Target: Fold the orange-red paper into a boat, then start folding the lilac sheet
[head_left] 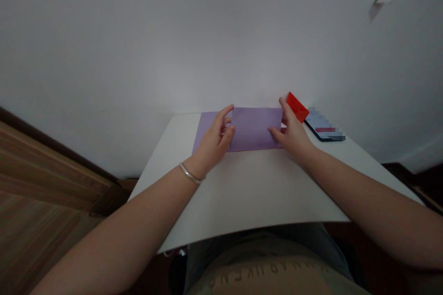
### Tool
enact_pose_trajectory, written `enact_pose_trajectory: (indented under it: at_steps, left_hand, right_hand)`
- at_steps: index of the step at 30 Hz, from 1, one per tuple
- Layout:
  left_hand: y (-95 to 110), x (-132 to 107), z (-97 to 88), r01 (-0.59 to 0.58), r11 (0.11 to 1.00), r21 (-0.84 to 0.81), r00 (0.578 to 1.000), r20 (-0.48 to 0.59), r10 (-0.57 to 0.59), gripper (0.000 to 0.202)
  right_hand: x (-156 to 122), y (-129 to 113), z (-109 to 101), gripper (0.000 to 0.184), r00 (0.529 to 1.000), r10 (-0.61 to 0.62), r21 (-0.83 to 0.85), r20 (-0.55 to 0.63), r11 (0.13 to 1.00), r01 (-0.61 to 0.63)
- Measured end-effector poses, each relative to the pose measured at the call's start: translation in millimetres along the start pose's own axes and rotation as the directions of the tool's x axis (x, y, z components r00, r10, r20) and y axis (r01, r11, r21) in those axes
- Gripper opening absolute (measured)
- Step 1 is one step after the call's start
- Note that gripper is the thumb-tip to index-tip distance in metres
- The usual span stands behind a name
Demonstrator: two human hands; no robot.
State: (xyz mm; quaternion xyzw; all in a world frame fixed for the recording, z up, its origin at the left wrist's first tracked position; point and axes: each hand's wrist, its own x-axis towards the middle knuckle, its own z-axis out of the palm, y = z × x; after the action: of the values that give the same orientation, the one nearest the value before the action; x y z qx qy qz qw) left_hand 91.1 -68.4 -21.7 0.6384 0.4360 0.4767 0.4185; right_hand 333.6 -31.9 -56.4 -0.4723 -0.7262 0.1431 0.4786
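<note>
A purple paper sheet lies at the far edge of a white table, with its right part folded over. My left hand rests on the paper's left half, fingers curled onto the folded flap's left edge, and wears a silver bracelet on the wrist. My right hand grips the flap's right edge, thumb on top and fingers behind. A folded red paper piece lies just behind my right hand.
A dark phone lies on the table right of the red piece. A white wall rises right behind the table. Wooden flooring shows at the left, and my lap is below the table's near edge.
</note>
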Motion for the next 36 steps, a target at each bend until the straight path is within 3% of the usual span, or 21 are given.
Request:
enact_pose_trajectory:
  at_steps: [4, 8, 12, 18, 23, 27, 31, 36]
  left_hand:
    - [-1.9, -0.7, 1.9, -0.146, 0.989, 0.017, 0.988, 0.044, 0.145, 0.049]
    - [-0.4, -1.0, 2.3, -0.198, 0.976, 0.091, 0.979, 0.075, 0.191, 0.045]
    - [-0.9, 0.4, 1.4, -0.211, 0.960, 0.183, 0.977, 0.024, 0.210, 0.045]
    - [-8.0, 5.4, -0.7, -0.109, 0.992, 0.062, 0.994, -0.010, 0.110, 0.041]
    - [-11.5, 8.2, -1.7, -0.102, 0.993, 0.064, 0.995, 0.030, 0.100, 0.043]
    - [-14.6, 9.3, -1.3, -0.024, 0.999, 0.021, 0.999, 0.030, 0.023, 0.039]
    - [-18.2, 9.5, 0.0, 0.092, 0.990, -0.110, 0.992, 0.100, -0.081, 0.041]
    - [-23.6, 12.4, 1.1, 0.244, 0.915, -0.321, 0.963, 0.195, -0.188, 0.044]
  right_hand:
    - [0.1, -2.5, -1.6, 0.075, 0.999, -0.001, 0.000, -0.051, 1.000, 0.001]
    - [2.6, -1.5, 0.4, 0.065, 0.999, 0.006, 0.084, -0.048, 0.996, -0.002]
    - [4.6, 3.0, 2.1, 0.063, 0.999, 0.000, 0.174, -0.051, 0.985, 0.009]
    - [3.4, -0.6, 1.6, 0.062, 1.000, 0.008, 0.196, 0.003, 0.981, -0.008]
    - [2.8, -3.7, 1.7, 0.061, 1.000, 0.022, 0.234, -0.002, 0.972, -0.021]
    - [3.2, -1.2, 2.1, 0.062, 1.000, 0.001, 0.226, 0.005, 0.974, -0.002]
    - [2.7, 3.0, 1.9, 0.062, 1.000, -0.011, 0.230, 0.022, 0.973, 0.006]
    - [2.1, 8.5, 2.7, 0.062, 0.999, 0.043, 0.289, 0.028, 0.956, -0.049]
